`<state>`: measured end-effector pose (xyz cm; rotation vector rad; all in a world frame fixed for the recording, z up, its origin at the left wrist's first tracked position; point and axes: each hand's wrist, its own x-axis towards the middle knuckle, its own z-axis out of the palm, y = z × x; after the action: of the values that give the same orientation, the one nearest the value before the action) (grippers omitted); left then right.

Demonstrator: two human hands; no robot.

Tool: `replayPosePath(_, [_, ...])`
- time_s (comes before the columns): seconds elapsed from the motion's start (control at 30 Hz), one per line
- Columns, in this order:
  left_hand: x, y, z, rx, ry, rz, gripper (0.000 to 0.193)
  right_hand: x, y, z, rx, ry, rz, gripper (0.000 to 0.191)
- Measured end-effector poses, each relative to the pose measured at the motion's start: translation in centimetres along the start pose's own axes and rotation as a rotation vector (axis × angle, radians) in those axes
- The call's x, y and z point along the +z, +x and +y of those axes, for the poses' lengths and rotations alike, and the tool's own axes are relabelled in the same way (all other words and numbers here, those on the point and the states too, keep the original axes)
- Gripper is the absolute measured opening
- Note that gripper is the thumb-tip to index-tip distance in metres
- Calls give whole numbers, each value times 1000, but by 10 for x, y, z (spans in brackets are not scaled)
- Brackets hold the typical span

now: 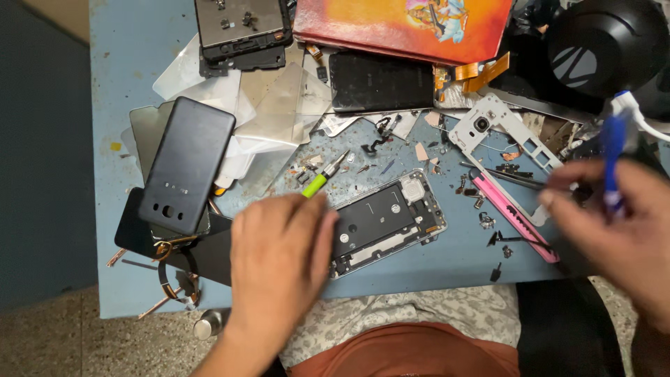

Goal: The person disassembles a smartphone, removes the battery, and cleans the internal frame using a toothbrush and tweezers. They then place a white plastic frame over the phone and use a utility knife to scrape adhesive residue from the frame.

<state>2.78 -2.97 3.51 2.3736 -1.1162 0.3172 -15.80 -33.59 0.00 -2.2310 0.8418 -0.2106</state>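
- Opened black-and-silver phone chassis (387,222) lying flat on the blue worktop (125,84), back cover off, innards bare; dark rectangular back cover (187,165) parked well apart to the left.
- Small screws and brackets scattered around; white inner frame (504,131) off to the right. Judged mid-teardown, with plenty of parts loose on the worktop.
- Left hand (279,258) palm down, fingers (322,230) relaxed, touching the chassis's left end; green-handled screwdriver (322,176) just beyond the fingertips, ungripped.
- Right hand (614,223) blurred, pinching a blue pen-like tool (613,159), well right of the chassis.
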Motion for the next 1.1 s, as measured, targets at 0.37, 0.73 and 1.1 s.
replayPosePath(0.37, [12, -29, -5, 157, -255, 17, 26, 1, 53, -19, -232, -333, 43, 33])
replayPosePath(0.73, [14, -30, -6, 155, -263, 2, 23, -13, 51, 116, 118, -359, -37, 58])
replayPosePath(1.1, [13, -31, -7, 147, -288, -8, 24, -4, 36, 72, 78, -174, -4, 57])
